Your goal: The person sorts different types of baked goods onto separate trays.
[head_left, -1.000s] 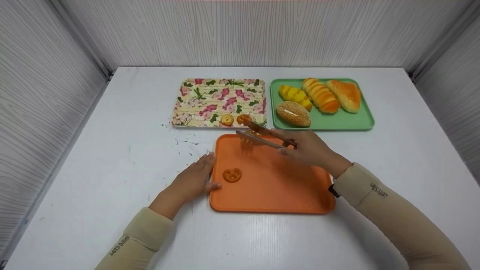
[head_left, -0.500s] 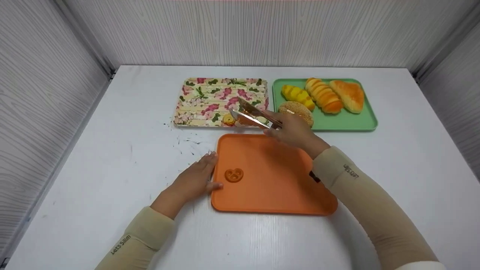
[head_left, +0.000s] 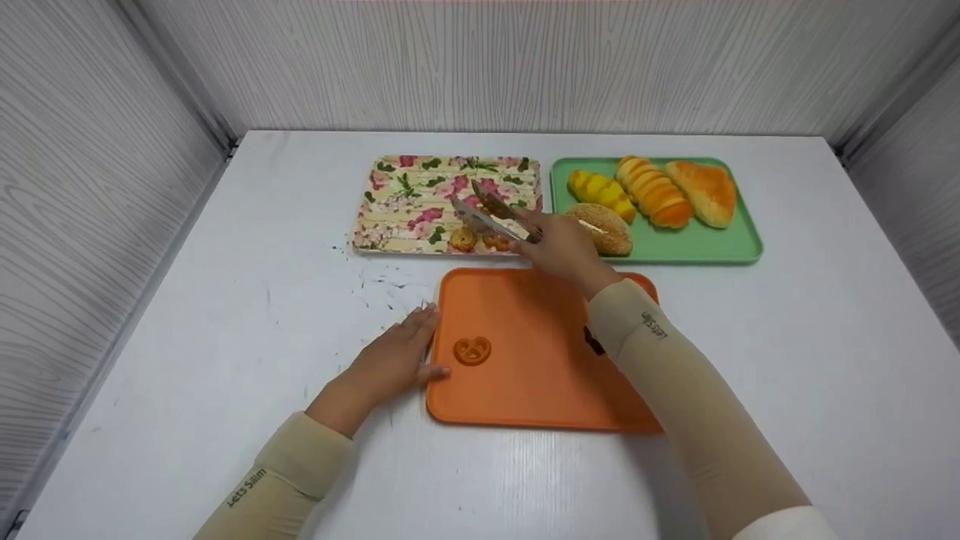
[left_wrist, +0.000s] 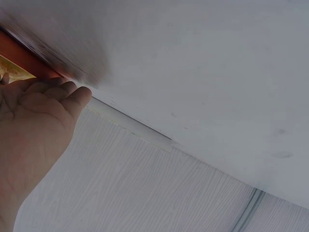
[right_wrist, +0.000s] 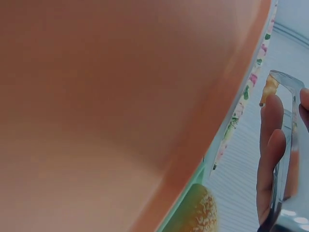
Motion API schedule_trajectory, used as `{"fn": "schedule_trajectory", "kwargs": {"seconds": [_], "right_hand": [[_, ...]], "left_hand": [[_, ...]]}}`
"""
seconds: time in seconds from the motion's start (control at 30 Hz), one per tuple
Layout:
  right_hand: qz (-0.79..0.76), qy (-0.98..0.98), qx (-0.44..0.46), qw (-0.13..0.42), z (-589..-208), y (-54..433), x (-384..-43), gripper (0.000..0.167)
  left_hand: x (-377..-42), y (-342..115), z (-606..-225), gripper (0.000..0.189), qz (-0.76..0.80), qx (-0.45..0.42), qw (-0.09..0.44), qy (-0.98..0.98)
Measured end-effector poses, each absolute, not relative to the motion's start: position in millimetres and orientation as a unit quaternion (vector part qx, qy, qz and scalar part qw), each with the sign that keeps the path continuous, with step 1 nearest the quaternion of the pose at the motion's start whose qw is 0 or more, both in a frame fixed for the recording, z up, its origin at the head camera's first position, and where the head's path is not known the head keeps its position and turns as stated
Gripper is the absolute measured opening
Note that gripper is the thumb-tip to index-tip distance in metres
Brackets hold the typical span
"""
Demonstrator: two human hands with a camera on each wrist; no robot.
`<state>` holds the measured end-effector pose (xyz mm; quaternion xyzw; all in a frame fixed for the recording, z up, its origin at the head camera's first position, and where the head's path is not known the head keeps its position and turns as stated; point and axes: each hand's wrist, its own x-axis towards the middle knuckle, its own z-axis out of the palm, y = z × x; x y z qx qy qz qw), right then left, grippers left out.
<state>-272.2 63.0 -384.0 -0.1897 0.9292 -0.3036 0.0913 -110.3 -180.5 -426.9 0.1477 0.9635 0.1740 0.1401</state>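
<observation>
My right hand grips metal tongs, whose tips are parted above the flowered tray. In the right wrist view a golden-brown piece shows by the tongs' tip; I cannot tell whether it is pinched. A round yellow cookie and a brown pretzel lie at that tray's near edge. My left hand rests with extended fingers along the left side of the orange tray, thumb over its rim. Another pretzel lies on the orange tray's left part.
A green tray stands at the back right, bearing a seeded bun, a yellow bread, a ridged roll and a triangular bread. White panels enclose the table's back and sides.
My right hand and the tongs have moved forward and left, from over the orange tray's far edge to over the flowered tray. The left hand has kept its place on the orange tray.
</observation>
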Motion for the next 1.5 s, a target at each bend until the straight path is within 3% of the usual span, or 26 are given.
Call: {"fn": "schedule_trajectory", "kwargs": {"seconds": [0.97,1.5], "right_hand": [[-0.270,0.946,-0.162,0.080,-400.5,51.4,-288.5,0.060],[-0.313,0.932,-0.164,0.081,-388.4,60.3,-282.6,0.067]], "left_hand": [[-109.2,-178.7,-424.7,0.092,0.177,0.137,0.149,0.963],[-111.3,-180.0,-427.5,0.092,0.181,0.149,0.141,0.962]]}}
